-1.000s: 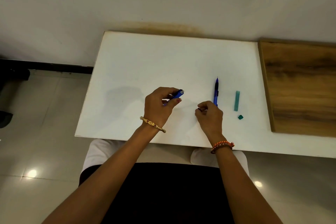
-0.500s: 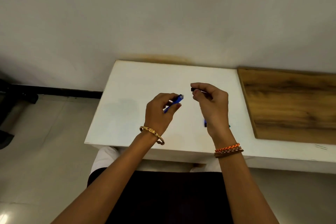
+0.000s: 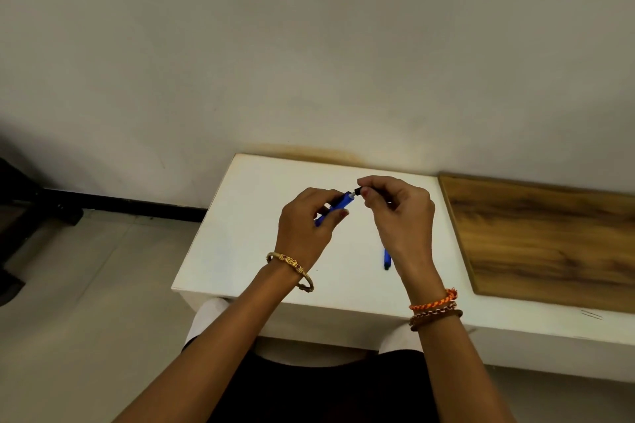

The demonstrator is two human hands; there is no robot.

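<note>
**Nearest.** Two bare forearms above a dark lap. There is a gold bangle (image 3: 292,266) on the left wrist and orange and brown thread bracelets (image 3: 434,306) on the right.

**Table (image 3: 240,251).** White, with its near edge just beyond the knees.

**Second pen (image 3: 387,259).** Blue, lying flat on the table right of centre. Its far end is hidden behind the right wrist, and nothing touches it.

**Left hand (image 3: 302,233).** Raised over the middle of the table. Fingers and thumb curl round the pen barrel (image 3: 340,203), which is blue and slants up to the right, its end poking clear of the fingertips.

**Right hand (image 3: 402,216).** Raised just right of the left hand. Thumb and forefinger pinch the black tip (image 3: 358,191), a small dark piece that meets the barrel's end. I cannot tell whether it is seated or only touching.

**Handling note.** The step looks like joining tip and barrel.
- Hold the barrel steady in the left hand.
- Line the tip up straight along the barrel.
- Push or turn it with the fingertips alone, since a crooked start would likely jam.
- Work low over the table, so a dropped piece lands there and not on the floor (image 3: 86,285).

**Wooden board (image 3: 549,244).** Brown, lying flat to the right, well apart from both hands.

**Farthest.** A plain wall (image 3: 309,62), with a brown stain where it meets the table's far edge.
</note>
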